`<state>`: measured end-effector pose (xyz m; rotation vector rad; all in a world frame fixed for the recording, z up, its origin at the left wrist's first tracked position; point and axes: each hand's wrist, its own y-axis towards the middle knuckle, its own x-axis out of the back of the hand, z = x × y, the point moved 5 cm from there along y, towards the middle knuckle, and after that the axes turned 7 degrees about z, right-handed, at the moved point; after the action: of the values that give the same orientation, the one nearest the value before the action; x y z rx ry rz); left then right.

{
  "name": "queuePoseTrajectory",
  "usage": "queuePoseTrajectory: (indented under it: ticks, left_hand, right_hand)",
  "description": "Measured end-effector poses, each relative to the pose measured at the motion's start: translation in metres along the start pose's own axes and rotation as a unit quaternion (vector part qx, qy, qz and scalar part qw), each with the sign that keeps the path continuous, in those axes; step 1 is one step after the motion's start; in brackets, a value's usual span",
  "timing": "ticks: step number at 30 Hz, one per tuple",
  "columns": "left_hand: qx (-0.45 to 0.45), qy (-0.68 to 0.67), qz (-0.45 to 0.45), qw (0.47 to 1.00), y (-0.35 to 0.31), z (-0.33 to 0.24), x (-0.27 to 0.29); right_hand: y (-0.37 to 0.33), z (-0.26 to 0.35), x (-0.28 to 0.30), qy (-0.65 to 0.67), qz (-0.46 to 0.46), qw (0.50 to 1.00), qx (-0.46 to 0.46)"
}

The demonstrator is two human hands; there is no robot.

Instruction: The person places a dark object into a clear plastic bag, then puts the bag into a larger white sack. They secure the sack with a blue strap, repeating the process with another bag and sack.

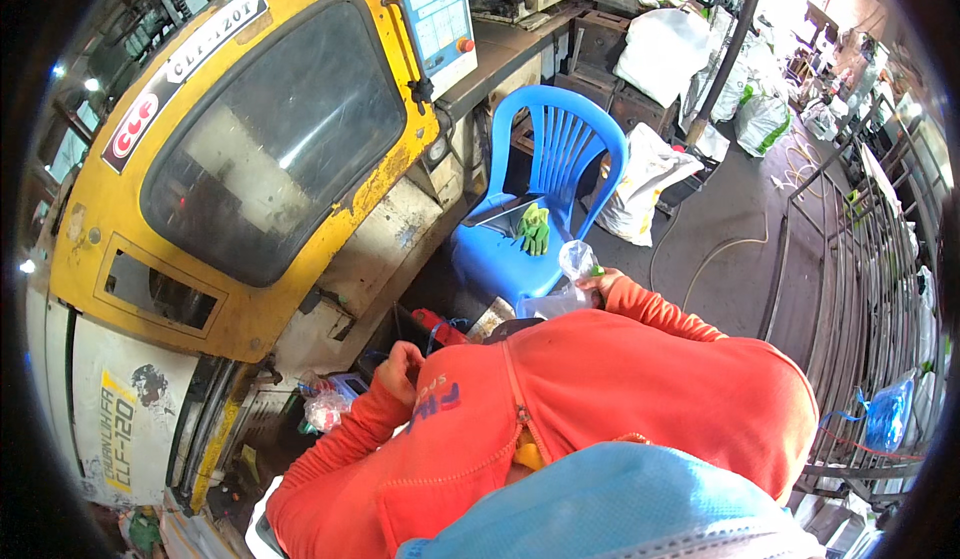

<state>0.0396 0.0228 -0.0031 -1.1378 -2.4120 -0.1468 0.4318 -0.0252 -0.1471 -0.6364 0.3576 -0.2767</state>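
Note:
Beside the front of the orange jacket (480,389), my left hand (400,371) has its fingers curled in. Whether anything is inside them is hidden. My right hand (603,282) grips a clear plastic bag (577,261), with a small bit of green showing by the fingers. That bag hangs at the front edge of a blue plastic chair (500,264). On the chair's seat lies a pair of green gloves (534,230), next to a flat dark tool (502,211) whose kind I cannot make out.
A yellow machine with a windowed door (280,139) stands at the left, its control panel (436,14) above. White sacks (640,184) lie behind the chair. Metal racks (850,259) line the right side, and a hose (725,244) crosses the floor.

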Motion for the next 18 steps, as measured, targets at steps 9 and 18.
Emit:
queuePoseTrajectory:
  ticks: [9,18]
  left_hand:
    - [0.088,0.057,-0.131,0.986,0.003,0.031,0.103]
    - [-0.212,0.132,-0.007,0.968,0.106,-0.077,0.001]
  right_hand:
    - [-0.015,0.037,-0.026,-0.012,0.004,0.996,0.091]
    - [-0.069,0.102,-0.110,0.017,0.266,0.929,0.256]
